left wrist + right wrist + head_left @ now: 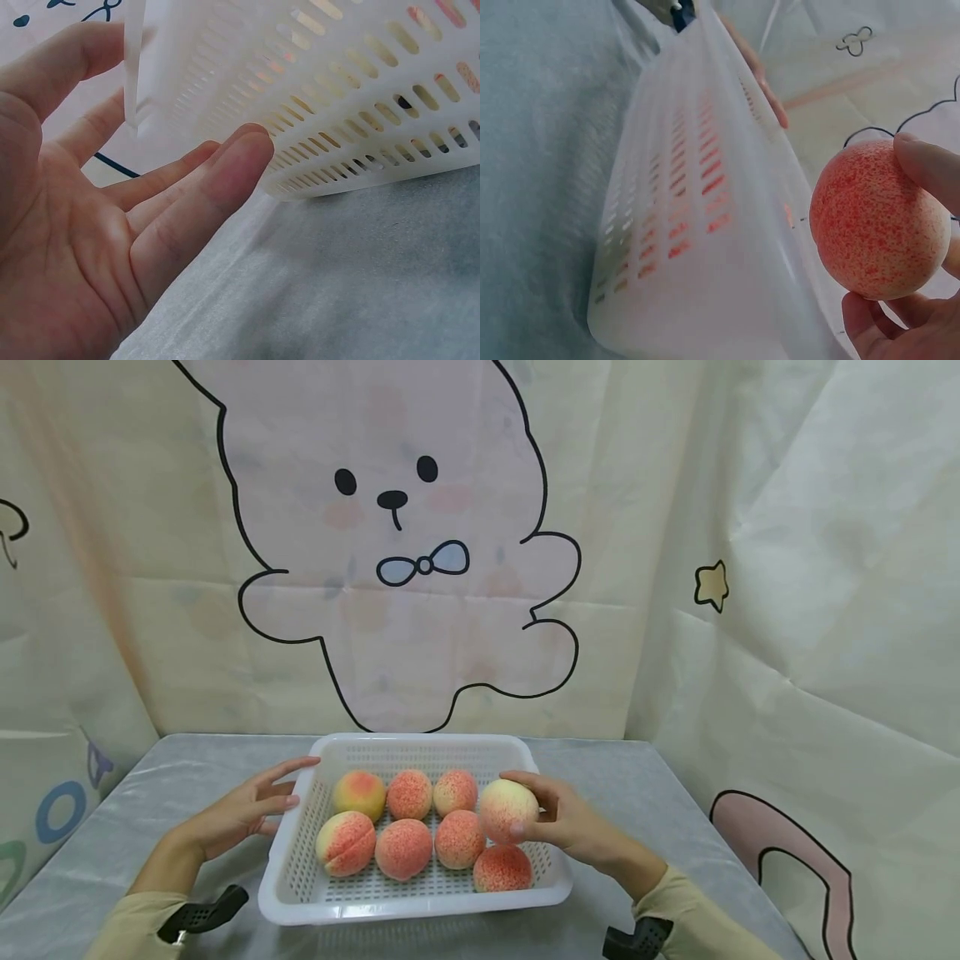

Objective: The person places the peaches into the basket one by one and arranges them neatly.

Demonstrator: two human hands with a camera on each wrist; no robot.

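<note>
My right hand [577, 822] pinches a pale peach [508, 808] with red speckles between thumb and fingers, above the right part of a white plastic basket [420, 912]. The right wrist view shows the same peach [877, 221] held level with the basket's rim, its speckled side facing the camera. Several other peaches lie in rows in the basket, among them a yellower one [360, 793] at back left and a dark red one [502, 868] at front right. At the basket's left rim my left hand [243, 810] rests with fingers extended, the palm visible in the left wrist view.
A grey cloth [615, 777] covers the table under the basket. Behind it hangs a pale curtain [600, 610] with a cartoon bear, and more printed cloth hangs at both sides. Each wrist carries a black strap-on device [202, 914].
</note>
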